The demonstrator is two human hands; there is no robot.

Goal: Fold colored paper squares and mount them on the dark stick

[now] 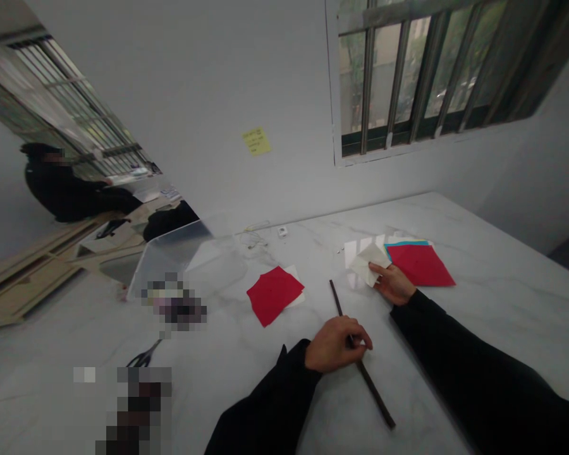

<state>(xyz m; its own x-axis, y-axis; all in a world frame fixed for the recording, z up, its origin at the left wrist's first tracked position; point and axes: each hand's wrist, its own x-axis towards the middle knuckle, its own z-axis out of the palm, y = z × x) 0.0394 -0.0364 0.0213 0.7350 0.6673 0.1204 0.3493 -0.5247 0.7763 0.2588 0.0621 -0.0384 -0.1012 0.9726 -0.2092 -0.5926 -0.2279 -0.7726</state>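
Observation:
My right hand (396, 284) pinches a cream-white sheet of paper (367, 265) between thumb and fingers, lifted beside a stack. That stack, just beyond the hand, has a red sheet of paper (422, 264) on top, with blue, yellow and white edges showing. My left hand (339, 344) is curled, thumb and forefinger close together, over a thin dark stick (374, 395). The stick runs under the hand; whether the fingers grip it or something small is not clear. Left of the stick lies another red paper piece (275, 296) with irregular edges, partly over a white one.
A clear plastic bin (171, 256) stands at the left, near scissors (145, 357) and blurred-out items. A small white cube (282, 232) and a thin cable (255, 239) lie by the wall. A yellow note (256, 141) is stuck there. Another person (66, 186) sits far left.

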